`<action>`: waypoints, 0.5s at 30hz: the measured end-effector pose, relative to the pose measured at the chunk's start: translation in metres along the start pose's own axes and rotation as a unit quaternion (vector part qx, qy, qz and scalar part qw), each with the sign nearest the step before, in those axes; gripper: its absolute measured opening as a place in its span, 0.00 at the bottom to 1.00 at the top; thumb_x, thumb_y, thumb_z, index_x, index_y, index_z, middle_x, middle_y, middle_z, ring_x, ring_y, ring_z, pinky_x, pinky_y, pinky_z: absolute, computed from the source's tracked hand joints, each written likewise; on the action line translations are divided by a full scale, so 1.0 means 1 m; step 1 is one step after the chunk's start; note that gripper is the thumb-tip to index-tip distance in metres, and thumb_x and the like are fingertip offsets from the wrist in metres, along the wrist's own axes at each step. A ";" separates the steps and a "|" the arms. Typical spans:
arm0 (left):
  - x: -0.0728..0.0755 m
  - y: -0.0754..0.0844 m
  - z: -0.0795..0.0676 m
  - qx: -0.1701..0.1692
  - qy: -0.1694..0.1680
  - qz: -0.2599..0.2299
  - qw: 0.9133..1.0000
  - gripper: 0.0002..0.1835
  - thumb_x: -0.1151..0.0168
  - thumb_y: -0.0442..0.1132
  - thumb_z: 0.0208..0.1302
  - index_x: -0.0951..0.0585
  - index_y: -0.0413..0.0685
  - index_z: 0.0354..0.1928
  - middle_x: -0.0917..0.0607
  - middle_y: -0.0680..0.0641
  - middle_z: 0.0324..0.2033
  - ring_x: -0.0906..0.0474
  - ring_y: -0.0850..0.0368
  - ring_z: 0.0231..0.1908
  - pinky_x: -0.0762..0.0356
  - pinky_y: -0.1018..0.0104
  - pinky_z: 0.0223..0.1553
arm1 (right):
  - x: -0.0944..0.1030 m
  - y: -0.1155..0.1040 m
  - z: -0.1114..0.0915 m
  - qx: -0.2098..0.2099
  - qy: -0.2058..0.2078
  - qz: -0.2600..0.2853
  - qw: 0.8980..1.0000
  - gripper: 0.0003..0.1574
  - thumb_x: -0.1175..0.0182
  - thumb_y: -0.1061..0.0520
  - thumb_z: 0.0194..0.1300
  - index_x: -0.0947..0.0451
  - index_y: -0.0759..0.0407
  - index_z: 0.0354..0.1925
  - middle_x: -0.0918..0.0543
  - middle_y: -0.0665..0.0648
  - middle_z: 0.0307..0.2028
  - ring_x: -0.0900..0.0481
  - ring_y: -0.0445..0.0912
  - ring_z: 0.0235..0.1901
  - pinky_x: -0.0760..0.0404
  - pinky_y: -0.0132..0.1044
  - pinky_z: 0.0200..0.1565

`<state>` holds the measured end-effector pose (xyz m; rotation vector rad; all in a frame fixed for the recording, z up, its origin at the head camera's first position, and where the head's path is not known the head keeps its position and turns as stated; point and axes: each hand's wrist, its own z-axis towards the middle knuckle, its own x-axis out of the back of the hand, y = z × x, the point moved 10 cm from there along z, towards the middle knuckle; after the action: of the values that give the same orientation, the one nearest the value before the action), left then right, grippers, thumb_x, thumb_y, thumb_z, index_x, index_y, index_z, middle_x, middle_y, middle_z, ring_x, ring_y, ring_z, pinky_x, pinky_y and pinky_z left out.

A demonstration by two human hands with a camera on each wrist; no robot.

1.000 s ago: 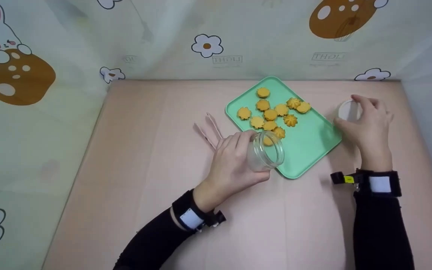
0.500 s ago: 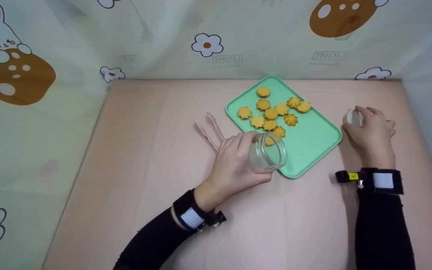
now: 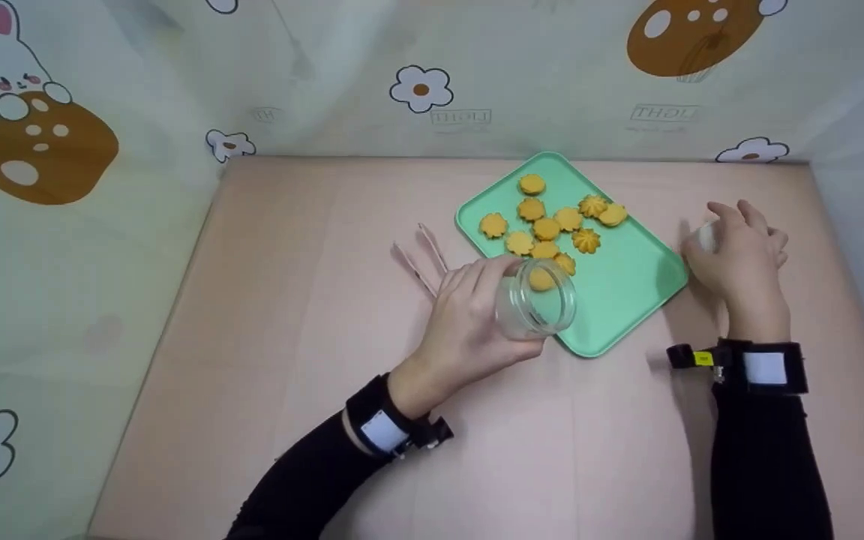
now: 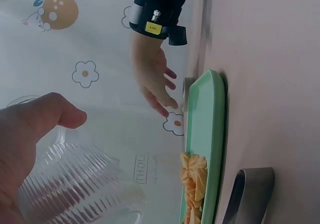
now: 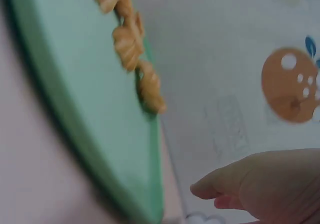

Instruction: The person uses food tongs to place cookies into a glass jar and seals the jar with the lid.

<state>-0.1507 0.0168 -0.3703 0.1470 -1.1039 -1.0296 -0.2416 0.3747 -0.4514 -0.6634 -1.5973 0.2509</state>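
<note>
My left hand (image 3: 469,319) grips a clear glass jar (image 3: 526,319), its open mouth tilted toward the camera. The jar overlaps the tray's lower left edge in the head view; its ribbed wall (image 4: 75,184) shows in the left wrist view. At the right, a white round lid (image 3: 707,236) is partly hidden behind my right hand (image 3: 743,262). In the left wrist view the lid (image 4: 187,93) lies low at the table beside the tray, and the right hand (image 4: 152,76) hovers apart from it, fingers loosely extended.
Between the hands lies a green tray (image 3: 627,300) with several flower-shaped cookies (image 3: 586,240), mostly on its upper left half. Pink tongs (image 3: 421,259) rest left of it, partly behind the left hand. A patterned curtain (image 3: 327,90) borders the table's back and sides.
My right hand has brought the lid down near the table right of the tray and let go, its fingers now spread. The left hand and jar have hardly moved.
</note>
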 end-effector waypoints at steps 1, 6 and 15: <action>0.003 -0.002 0.000 -0.001 0.008 -0.009 1.000 0.45 0.13 0.51 0.46 0.22 0.43 0.66 0.13 0.46 0.56 0.17 0.52 0.57 0.20 0.54 0.63 | -0.001 -0.011 -0.003 0.010 -0.001 0.002 1.000 0.43 0.47 0.50 0.81 0.44 0.61 0.86 0.60 0.73 0.87 0.60 0.83 0.78 0.52 0.83 0.73; 0.019 -0.025 -0.007 -0.005 0.056 -0.066 0.996 0.46 0.13 0.50 0.47 0.22 0.41 0.67 0.14 0.44 0.59 0.18 0.51 0.60 0.19 0.53 0.65 | -0.019 -0.081 -0.028 0.107 -0.003 0.032 0.994 0.37 0.40 0.52 0.80 0.33 0.64 0.79 0.41 0.75 0.81 0.47 0.78 0.77 0.42 0.80 0.73; 0.048 -0.106 -0.028 0.040 0.173 -0.156 0.972 0.48 0.10 0.44 0.48 0.25 0.39 0.70 0.14 0.45 0.59 0.17 0.51 0.61 0.19 0.53 0.67 | -0.094 -0.182 -0.090 0.282 -0.039 0.046 0.957 0.33 0.31 0.53 0.75 0.25 0.65 0.70 0.19 0.67 0.62 0.26 0.62 0.64 0.23 0.60 0.65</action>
<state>-0.1905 -0.0882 -0.4120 0.5590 -0.8181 -1.1843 -0.2025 0.1564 -0.4202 -0.2836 -1.4715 0.7771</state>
